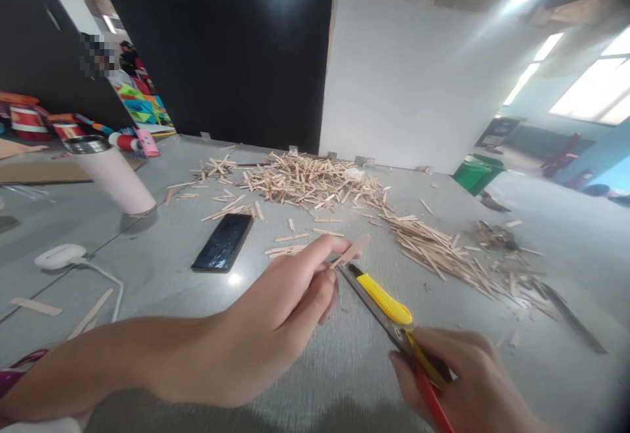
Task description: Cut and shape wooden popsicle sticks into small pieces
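Note:
My left hand [290, 311] reaches in from the lower left, thumb and fingers closed on a wooden craft stick [354, 251] that points up to the right. In my right hand [477, 377], at the lower right, are scissors [378, 315] with red and yellow handles. Their blades point up and left, with the tip just below the craft stick; I cannot tell whether they touch. A yellow utility knife [384, 298] lies along the far side of the scissor blades, partly overlapped by them.
Behind my hands spreads a heap of craft sticks [310, 180], with more sticks [433, 246] to the right. A phone [224, 243], a pink tumbler [115, 180] and a white earbud case [60, 257] with a cable stand left. A metal ruler-like strip [573, 318] lies far right. Black and white boards [394, 79] rise behind.

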Available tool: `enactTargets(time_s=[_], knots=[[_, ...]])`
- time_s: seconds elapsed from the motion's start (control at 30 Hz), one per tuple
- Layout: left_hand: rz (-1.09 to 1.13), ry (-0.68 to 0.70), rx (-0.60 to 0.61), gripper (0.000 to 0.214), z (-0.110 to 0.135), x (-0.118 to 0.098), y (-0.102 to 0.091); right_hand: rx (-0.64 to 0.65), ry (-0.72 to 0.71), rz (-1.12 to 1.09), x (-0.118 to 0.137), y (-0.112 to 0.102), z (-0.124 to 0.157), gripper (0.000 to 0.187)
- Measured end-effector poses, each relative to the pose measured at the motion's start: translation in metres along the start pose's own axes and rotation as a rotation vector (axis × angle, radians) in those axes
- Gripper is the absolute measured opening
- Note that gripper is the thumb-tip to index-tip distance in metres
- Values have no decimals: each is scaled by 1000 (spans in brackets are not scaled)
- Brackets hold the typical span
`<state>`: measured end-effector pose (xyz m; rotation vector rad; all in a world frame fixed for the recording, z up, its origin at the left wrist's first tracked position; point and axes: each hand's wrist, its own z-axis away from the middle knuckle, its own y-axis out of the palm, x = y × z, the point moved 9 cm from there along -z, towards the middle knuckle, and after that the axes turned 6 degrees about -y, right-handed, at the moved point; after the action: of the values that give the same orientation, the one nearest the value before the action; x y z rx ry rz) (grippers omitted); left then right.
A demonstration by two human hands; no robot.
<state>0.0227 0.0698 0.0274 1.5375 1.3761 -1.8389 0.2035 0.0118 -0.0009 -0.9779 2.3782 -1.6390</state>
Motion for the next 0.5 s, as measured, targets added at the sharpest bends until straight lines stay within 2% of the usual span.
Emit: enactTargets(time_s=[0.1,0.23,0.4,0.5], knots=[[47,-22,12,22,-2,0,2,-18,31,10,-2,-1,2,40],[126,-52,9,25,-4,3,4,-9,5,0,-3,2,3,40],[84,-83,-39,27,-4,9,6,-17,-7,2,-8,8,3,41],[205,-166,-16,27,-2,16,10,-90,-41,77,-7,5,4,39]])
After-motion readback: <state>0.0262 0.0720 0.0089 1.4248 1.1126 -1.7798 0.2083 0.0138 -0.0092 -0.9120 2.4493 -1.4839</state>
